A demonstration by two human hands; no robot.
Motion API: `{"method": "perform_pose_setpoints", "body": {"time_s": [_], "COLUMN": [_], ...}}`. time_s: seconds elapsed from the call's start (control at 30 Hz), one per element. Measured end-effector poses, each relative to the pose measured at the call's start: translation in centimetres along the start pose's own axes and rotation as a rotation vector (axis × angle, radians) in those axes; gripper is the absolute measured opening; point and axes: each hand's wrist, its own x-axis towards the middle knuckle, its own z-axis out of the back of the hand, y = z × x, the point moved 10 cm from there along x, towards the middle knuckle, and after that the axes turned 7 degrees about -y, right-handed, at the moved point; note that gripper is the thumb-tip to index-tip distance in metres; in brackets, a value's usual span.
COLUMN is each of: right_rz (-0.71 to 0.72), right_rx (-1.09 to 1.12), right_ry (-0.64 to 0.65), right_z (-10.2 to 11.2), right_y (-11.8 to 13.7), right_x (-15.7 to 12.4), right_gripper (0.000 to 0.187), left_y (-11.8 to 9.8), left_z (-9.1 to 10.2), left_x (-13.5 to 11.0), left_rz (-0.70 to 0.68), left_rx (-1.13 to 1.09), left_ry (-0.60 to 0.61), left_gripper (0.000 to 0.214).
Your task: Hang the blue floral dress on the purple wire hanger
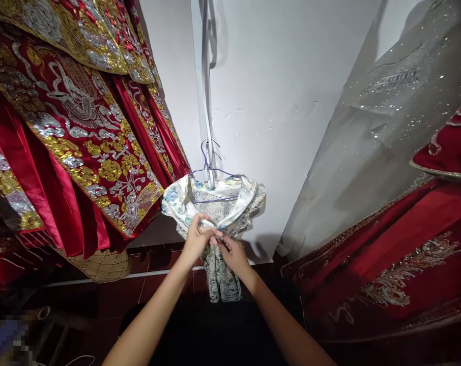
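A cream dress with blue flower print (230, 203) hangs on a thin purple wire hanger (209, 170) against the white wall. My left hand (197, 236) pinches the cloth at the front of the dress near the collar. Right beside it, my right hand (230, 251) pinches the same spot, fingertips nearly touching the left hand. Both hands have their fingers closed on the fabric. The lower part of the dress hangs down between my forearms.
Red robes with gold and silver embroidery (81, 127) hang at the left. A grey sequinned garment (368, 142) and another red embroidered robe (398, 254) hang at the right. A white strip (205, 76) runs down the wall above the hanger. Dark red floor tiles (112, 295) lie below.
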Motion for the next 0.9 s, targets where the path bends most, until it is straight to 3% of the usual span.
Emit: {"method": "perform_pose_setpoints", "body": {"time_s": [0.1, 0.2, 0.3, 0.37, 0.43, 0.5, 0.6, 0.67, 0.77, 0.9], "right_rz": [-0.032, -0.057, -0.058, -0.046, -0.039, -0.035, 0.037, 0.184, 0.316, 0.341], "right_rx": [0.035, 0.087, 0.103, 0.118, 0.136, 0.156, 0.191, 0.144, -0.070, -0.150], "right_ry": [0.010, 0.067, 0.127, 0.177, 0.205, 0.151, -0.107, -0.156, -0.100, -0.102], "right_z": [0.1, -0.6, -0.8, -0.4, 0.9, 3.5, 9.4, 11.5, 11.4, 11.3], "right_y": [-1.0, -2.4, -3.6, -3.7, -3.0, -1.4, 3.1, 7.2, 10.9, 12.3], "right_x": [-0.1, -1.4, -2.5, -2.3, -1.0, 1.7, 7.5, 10.7, 13.7, 14.6], "right_gripper": [0.037, 0.037, 0.036, 0.032, 0.024, 0.033, 0.049, 0.046, 0.021, 0.010], "left_y": [-5.5, -10.5, -14.1, -15.2, -15.2, -14.5, -13.5, -12.9, -12.0, -10.7], "left_z": [1.0, 0.5, -0.4, -0.9, -1.6, -2.3, -2.8, -2.7, -2.0, -1.6], "left_x": [2.6, 5.3, 6.6, 6.7, 6.3, 5.7, 4.9, 4.7, 5.0, 4.9], "left_rz": [-0.106, -0.185, -0.263, -0.295, -0.285, -0.267, -0.284, -0.308, -0.341, -0.365], "left_rx": [-0.023, -0.027, -0.059, -0.062, -0.021, 0.037, 0.081, 0.095, 0.105, 0.121], "left_ry": [-0.073, -0.063, -0.064, -0.056, -0.006, 0.058, 0.124, 0.122, 0.061, 0.017], "left_gripper": [0.048, 0.051, 0.049, 0.046, 0.042, 0.037, 0.035, 0.035, 0.038, 0.042]}}
